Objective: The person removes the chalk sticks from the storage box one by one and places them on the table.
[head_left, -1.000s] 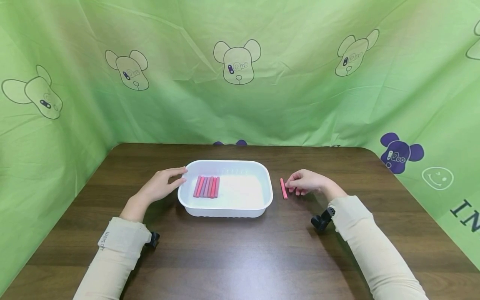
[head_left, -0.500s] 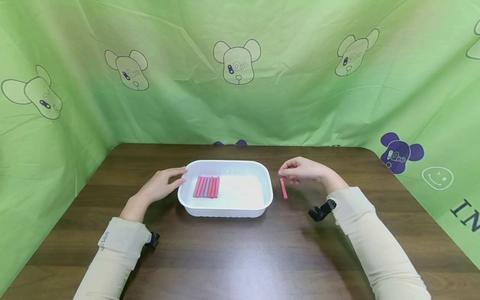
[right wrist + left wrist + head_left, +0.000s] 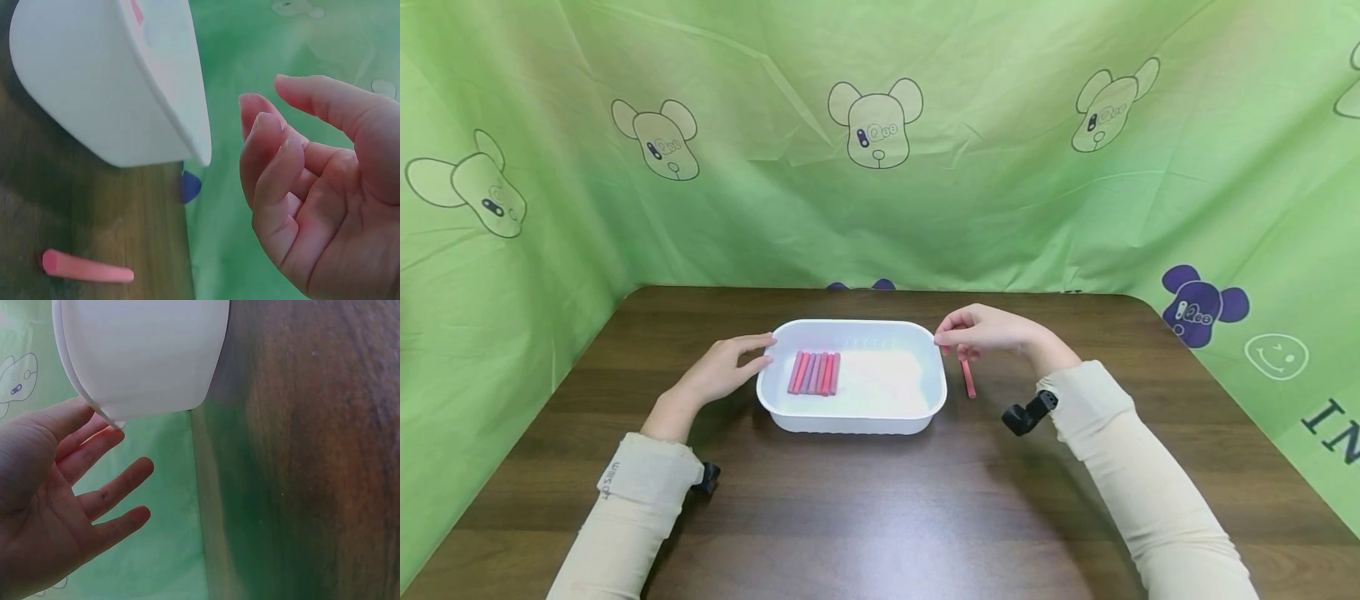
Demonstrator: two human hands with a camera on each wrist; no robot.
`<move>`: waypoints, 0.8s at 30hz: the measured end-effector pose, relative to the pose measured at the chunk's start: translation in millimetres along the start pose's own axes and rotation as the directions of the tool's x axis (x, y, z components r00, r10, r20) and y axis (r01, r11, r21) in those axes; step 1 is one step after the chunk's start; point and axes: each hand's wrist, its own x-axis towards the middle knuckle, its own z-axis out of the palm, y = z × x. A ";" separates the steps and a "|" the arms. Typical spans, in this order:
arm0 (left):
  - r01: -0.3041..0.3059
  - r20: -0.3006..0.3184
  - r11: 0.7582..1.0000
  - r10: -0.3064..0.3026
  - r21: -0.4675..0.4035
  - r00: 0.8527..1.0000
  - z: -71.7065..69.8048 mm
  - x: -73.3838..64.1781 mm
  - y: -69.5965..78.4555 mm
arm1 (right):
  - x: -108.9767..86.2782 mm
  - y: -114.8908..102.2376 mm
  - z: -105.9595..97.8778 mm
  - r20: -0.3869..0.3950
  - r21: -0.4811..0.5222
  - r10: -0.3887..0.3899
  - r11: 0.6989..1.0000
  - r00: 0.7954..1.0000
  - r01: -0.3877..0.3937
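Watching from my remote seat, I take the white tray (image 3: 891,383) as my landmark. At its left rim, the left hand (image 3: 722,371) has its fingers straight and spread, thumb and forefinger touching the edge rather than gripping it; I judge that light contact enough to steady the tray. Near the tray's far right corner hangs the right hand (image 3: 988,329), its thumb apart from the loosely curled fingers, nothing between them. The loose pink stick (image 3: 970,382) lies on the table (image 3: 880,508) just beside the tray's right wall, its far end hidden by that hand in the head view. To handle it well, I'd want thumb and forefinger across its middle, since it may roll. In the tray's left half, pink and mauve sticks (image 3: 813,373) lie side by side; I'd avoid bumping the tray, which could spread them.
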 end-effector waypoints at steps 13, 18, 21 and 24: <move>-0.025 -0.010 0.999 0.025 0.024 1.000 0.5 1.6 -1.1 | 13.9 -27.3 12.5 0.032 -0.011 -0.007 1.000 0.999 0.007; -0.019 -0.011 1.000 0.020 0.025 1.000 -0.1 1.5 -0.4 | 22.1 -39.1 16.0 0.038 -0.033 -0.010 0.999 0.999 0.012; -0.015 -0.011 1.000 0.015 0.023 1.000 -0.5 1.2 0.6 | 29.5 -43.2 16.9 0.050 -0.037 -0.005 0.999 0.999 0.007; -0.009 -0.009 1.000 0.010 0.019 1.000 -0.5 0.9 1.3 | 37.6 -46.3 18.5 0.056 -0.053 0.001 0.999 0.998 0.002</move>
